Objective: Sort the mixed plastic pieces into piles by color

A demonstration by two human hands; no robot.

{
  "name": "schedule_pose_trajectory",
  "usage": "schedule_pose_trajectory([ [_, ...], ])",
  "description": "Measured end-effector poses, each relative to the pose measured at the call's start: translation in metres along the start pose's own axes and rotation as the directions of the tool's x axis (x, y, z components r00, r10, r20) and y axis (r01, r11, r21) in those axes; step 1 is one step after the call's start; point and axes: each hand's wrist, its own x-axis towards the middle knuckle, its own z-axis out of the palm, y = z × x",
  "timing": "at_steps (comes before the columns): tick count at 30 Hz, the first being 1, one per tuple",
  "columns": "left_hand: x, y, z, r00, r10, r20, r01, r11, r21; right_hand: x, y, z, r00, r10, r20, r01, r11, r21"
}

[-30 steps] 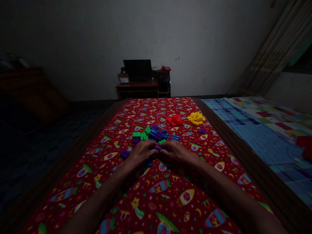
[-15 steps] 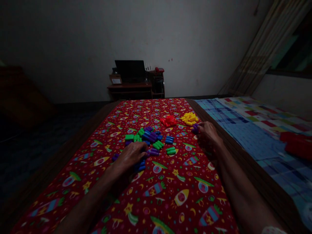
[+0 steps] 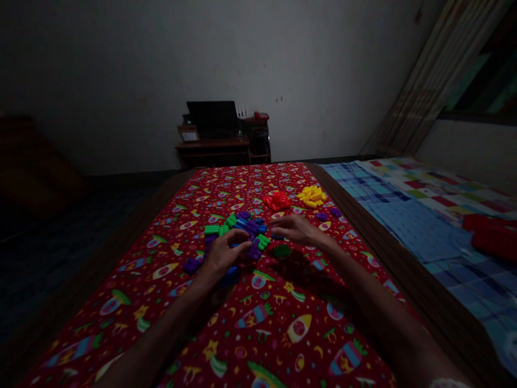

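Note:
A mixed pile of green, blue and purple plastic blocks (image 3: 242, 225) lies on the red rocket-print cloth (image 3: 266, 323). My left hand (image 3: 222, 254) rests at the pile's near edge with its fingers curled, the fingertips against a purple block (image 3: 254, 251); what it grips is hidden. My right hand (image 3: 297, 229) reaches in from the right with fingers stretched flat, their tips at the pile's right side. Behind lie a red pile (image 3: 277, 200) and a yellow pile (image 3: 312, 196). Two purple blocks (image 3: 328, 214) sit apart beside the yellow pile.
A lone purple block (image 3: 189, 265) lies left of my left hand and a green one (image 3: 281, 250) near my right wrist. A wooden edge (image 3: 363, 226) borders the cloth on the right, then a checked blue sheet (image 3: 412, 226). A desk with a dark screen (image 3: 220, 140) stands at the far wall.
My right hand carried a purple block to the right, left it by the other purple one, and has come back to the mixed pile. My left hand stayed at the pile.

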Motion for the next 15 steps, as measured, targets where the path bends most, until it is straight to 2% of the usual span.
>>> schedule_pose_trajectory([
  [3,-0.003,0.001,0.002,0.996,0.046,0.081,-0.050,0.998,0.045,0.004,-0.013,0.033,0.993,-0.079,0.083,0.079,0.997,0.003],
  [5,-0.003,0.000,-0.001,0.989,0.084,0.122,-0.096,0.991,0.094,0.005,-0.010,0.034,0.995,-0.087,0.044,0.089,0.994,-0.056],
  [8,-0.003,-0.005,-0.006,0.975,0.191,0.117,-0.215,0.945,0.248,0.007,0.010,0.009,0.993,-0.007,-0.121,-0.008,0.992,-0.128],
  [10,-0.004,-0.011,-0.008,0.938,0.291,0.189,-0.342,0.866,0.366,0.005,0.028,-0.017,0.965,0.075,-0.251,-0.134,0.965,-0.226],
  [13,-0.011,-0.019,-0.006,0.862,0.350,0.366,-0.497,0.725,0.478,-0.007,0.055,-0.052,0.900,0.216,-0.379,-0.367,0.845,-0.389],
  [15,-0.016,-0.021,-0.001,0.854,0.334,0.400,-0.515,0.655,0.553,-0.019,0.069,-0.068,0.843,0.318,-0.434,-0.505,0.746,-0.434],
])
